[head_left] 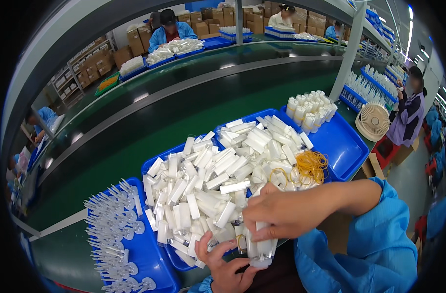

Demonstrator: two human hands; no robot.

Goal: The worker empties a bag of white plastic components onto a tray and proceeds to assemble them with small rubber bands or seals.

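Note:
A small bundle of white rectangular pieces in clear sleeves (260, 248) stands upright close in front of me. My right hand (286, 210) comes over it from the right, its fingers closed round the upper part. At its lower left is my left hand (227, 266), with fingertips pressed against the bottom end. A yellow rubber band (240, 240) shows beside the bundle; whether it goes round it I cannot tell. Just beyond my hands lies a large heap of similar white sleeved pieces (189, 188). A tangle of yellow rubber bands (311, 167) rests on the heap's right side.
A blue tray (157, 263) at left carries rows of clear plastic parts. Banded bundles (311, 110) stand in another blue tray (342, 146) at right, near a beige fan (373, 121). Beyond runs a green conveyor belt (135, 141); several people work around it.

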